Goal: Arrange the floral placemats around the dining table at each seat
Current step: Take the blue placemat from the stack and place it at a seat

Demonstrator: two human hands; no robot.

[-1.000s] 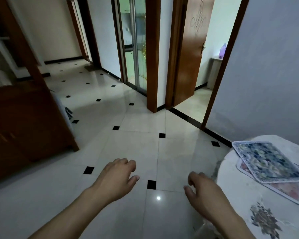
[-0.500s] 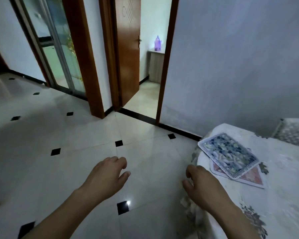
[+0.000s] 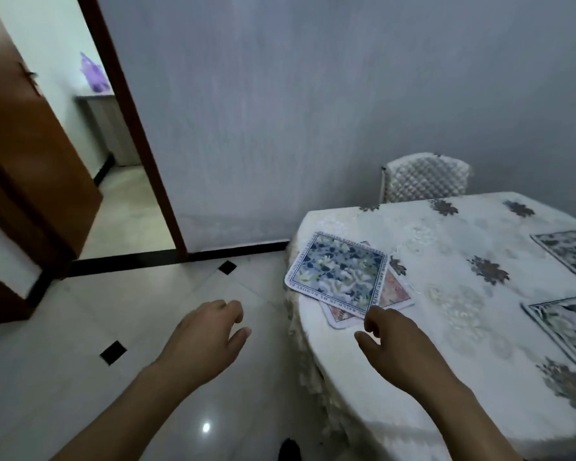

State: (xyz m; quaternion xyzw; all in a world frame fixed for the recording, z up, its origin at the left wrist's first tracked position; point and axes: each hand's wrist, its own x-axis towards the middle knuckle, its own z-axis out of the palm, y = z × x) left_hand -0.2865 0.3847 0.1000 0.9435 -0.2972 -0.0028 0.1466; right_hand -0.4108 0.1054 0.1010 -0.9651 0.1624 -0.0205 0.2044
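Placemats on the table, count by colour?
Blue floral placemats: 3, namely the top of the stack, the far right edge and the near right edge.
Pink placemat: 1, under the stack.
Total: 4 visible; two are cut off by the frame.

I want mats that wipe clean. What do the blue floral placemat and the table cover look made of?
Blue floral placemat: probably printed fabric or a thin flexible mat, matte, lying flat with rounded corners; I can't tell which. Table cover: looks like embossed cloth or lace-patterned vinyl, draping over the edge, with raised pale motifs.
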